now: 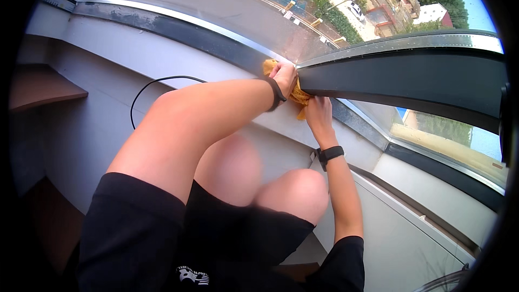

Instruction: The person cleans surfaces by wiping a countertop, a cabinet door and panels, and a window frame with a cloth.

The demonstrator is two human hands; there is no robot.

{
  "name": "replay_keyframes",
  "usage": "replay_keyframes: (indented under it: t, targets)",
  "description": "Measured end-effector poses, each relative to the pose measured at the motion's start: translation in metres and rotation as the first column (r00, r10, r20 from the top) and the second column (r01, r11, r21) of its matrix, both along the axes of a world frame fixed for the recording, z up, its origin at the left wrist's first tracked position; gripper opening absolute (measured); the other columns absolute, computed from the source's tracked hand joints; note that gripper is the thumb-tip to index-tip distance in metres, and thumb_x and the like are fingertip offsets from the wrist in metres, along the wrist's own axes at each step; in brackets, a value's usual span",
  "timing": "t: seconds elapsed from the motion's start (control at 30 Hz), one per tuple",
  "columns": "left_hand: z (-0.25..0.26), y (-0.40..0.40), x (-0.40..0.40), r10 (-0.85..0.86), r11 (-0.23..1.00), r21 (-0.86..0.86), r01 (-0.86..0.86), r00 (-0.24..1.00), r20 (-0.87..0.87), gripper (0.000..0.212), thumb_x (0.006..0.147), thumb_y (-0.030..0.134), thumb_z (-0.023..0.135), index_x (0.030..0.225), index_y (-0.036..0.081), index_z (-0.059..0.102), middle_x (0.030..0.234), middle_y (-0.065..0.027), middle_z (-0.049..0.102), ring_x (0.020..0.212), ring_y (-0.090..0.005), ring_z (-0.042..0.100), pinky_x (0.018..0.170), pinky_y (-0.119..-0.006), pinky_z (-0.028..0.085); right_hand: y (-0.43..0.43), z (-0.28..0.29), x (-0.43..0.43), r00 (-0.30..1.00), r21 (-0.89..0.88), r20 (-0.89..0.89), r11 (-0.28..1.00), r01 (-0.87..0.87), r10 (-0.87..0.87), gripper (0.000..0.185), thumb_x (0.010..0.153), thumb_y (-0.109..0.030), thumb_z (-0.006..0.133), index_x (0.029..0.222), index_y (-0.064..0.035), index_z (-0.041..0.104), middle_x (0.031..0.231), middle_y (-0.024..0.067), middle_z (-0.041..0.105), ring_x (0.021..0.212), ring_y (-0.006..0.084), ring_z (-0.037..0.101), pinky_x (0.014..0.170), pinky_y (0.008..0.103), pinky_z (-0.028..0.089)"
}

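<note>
A yellow-orange cloth (299, 94) is bunched at the lower corner where a dark grey window sash (405, 75) meets the window's bottom frame (194, 41). My left hand (285, 76) grips the cloth's upper part, and one end of it sticks out past the fingers. Lower and to the right, my right hand (319, 112) clasps the other end, just under the sash's lower edge. Between my hands the cloth runs around the sash end. The fingertips of both hands are partly hidden. A dark band circles each wrist.
Below the frame runs a white sill (121, 44), with a black cable (140, 91) looping against the wall. A brown shelf (48, 87) juts out at left. A pale cabinet (397, 219) stands at lower right. Beyond the glass, far below, lies a road (211, 8).
</note>
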State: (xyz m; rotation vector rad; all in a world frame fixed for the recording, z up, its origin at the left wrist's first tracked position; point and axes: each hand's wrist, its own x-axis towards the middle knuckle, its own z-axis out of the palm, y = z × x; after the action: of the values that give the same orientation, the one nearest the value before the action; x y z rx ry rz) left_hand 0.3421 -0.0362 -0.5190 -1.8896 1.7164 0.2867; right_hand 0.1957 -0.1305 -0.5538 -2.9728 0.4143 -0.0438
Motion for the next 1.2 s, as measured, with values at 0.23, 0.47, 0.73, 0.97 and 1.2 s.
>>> replay_keyframes:
  t: [0.23, 0.47, 0.73, 0.97, 1.2]
  targets:
    - [-0.020, -0.001, 0.012, 0.153, 0.971, -0.161, -0.176, 0.978, -0.142, 0.008, 0.074, 0.020, 0.069, 0.077, 0.014, 0.073, 0.069, 0.0027, 0.066, 0.061, -0.0165, 0.066, 0.042, -0.033, 0.044, 0.005, 0.016, 0.011, 0.991, 0.032, 0.130, 0.999, 0.013, -0.017, 0.029, 0.070, 0.006, 0.056, 0.098, 0.0047, 0.063, 0.106, 0.0215, 0.060, 0.099, 0.0425, 0.057, 0.084, 0.0477, 0.050]
    - [0.117, 0.018, 0.034, -0.040, 0.812, -0.557, -0.173, 0.936, -0.349, 0.014, 0.077, 0.019, 0.063, 0.070, 0.010, 0.071, 0.068, -0.0081, 0.067, 0.065, -0.0259, 0.068, 0.055, -0.036, 0.052, 0.006, 0.150, 0.003, 0.845, -0.035, 0.531, 0.995, 0.097, -0.064, 0.042, 0.066, 0.012, 0.055, 0.106, 0.0005, 0.063, 0.118, 0.0219, 0.054, 0.098, 0.0445, 0.057, 0.082, 0.0468, 0.049]
    - [0.169, 0.021, 0.028, -0.104, 0.679, -0.710, -0.184, 0.934, -0.341, 0.015, 0.077, 0.016, 0.061, 0.067, 0.009, 0.070, 0.067, -0.0093, 0.067, 0.064, -0.0247, 0.068, 0.056, -0.035, 0.053, 0.012, 0.197, 0.007, 0.723, -0.083, 0.689, 0.985, 0.150, -0.052, 0.041, 0.067, 0.012, 0.061, 0.108, 0.0051, 0.059, 0.108, 0.0184, 0.051, 0.100, 0.0355, 0.054, 0.087, 0.0409, 0.045]
    - [0.129, 0.022, 0.015, -0.052, 0.565, -0.774, -0.287, 0.923, -0.380, 0.013, 0.074, 0.016, 0.063, 0.065, 0.009, 0.069, 0.065, -0.0092, 0.066, 0.061, -0.0249, 0.068, 0.055, -0.035, 0.053, 0.018, 0.162, 0.015, 0.635, -0.122, 0.769, 0.960, 0.254, -0.070, 0.047, 0.064, 0.011, 0.062, 0.110, 0.0066, 0.055, 0.108, 0.0211, 0.048, 0.103, 0.0384, 0.051, 0.090, 0.0436, 0.043]
    - [0.170, 0.038, 0.033, -0.088, 0.571, -0.798, -0.193, 0.952, -0.293, 0.033, 0.074, 0.038, 0.074, 0.062, 0.007, 0.068, 0.061, -0.0093, 0.064, 0.056, -0.0236, 0.066, 0.051, -0.034, 0.051, 0.029, 0.208, 0.019, 0.649, -0.076, 0.756, 0.973, 0.219, -0.087, 0.045, 0.069, 0.011, 0.061, 0.113, 0.0050, 0.061, 0.111, 0.0185, 0.054, 0.100, 0.0346, 0.057, 0.085, 0.0393, 0.048]
